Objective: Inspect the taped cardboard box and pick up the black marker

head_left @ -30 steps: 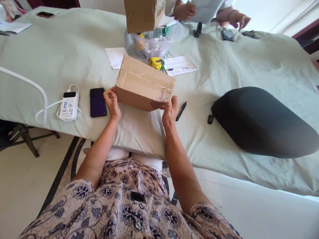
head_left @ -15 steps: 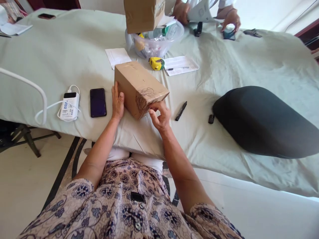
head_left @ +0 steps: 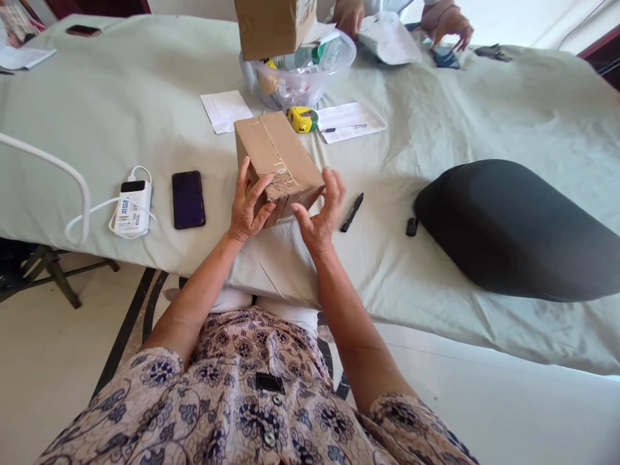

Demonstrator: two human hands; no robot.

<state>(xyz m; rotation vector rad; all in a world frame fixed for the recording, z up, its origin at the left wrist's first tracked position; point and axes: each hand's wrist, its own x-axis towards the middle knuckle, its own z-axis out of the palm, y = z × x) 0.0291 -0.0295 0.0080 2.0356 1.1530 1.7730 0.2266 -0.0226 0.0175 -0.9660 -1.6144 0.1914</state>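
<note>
A brown cardboard box (head_left: 278, 148) rests on the cloth-covered table in front of me, with dark scribbled lines at its near end. My left hand (head_left: 249, 206) lies against its near left corner, fingers spread over the side and top edge. At the near right corner is my right hand (head_left: 320, 210), thumb and fingers apart around that corner; whether the fingertips press on it I cannot tell. Just to the right lies a black marker (head_left: 352, 212). A dark phone (head_left: 188, 199) lies left of my left hand. Behind the box sits a yellow tape measure (head_left: 302, 119).
A white power bank (head_left: 132, 210) with a cable lies at left. A clear plastic basin (head_left: 303, 87) stands behind, another carton (head_left: 268, 29) above it. Papers (head_left: 227, 111) lie nearby. At right are a large black padded object (head_left: 513, 232) and a co-worker's hand (head_left: 448, 29).
The box has turned so its near end faces me more. My left hand moved from its side to the near corner; my right hand opened its fingers. The co-worker's white item was lowered.
</note>
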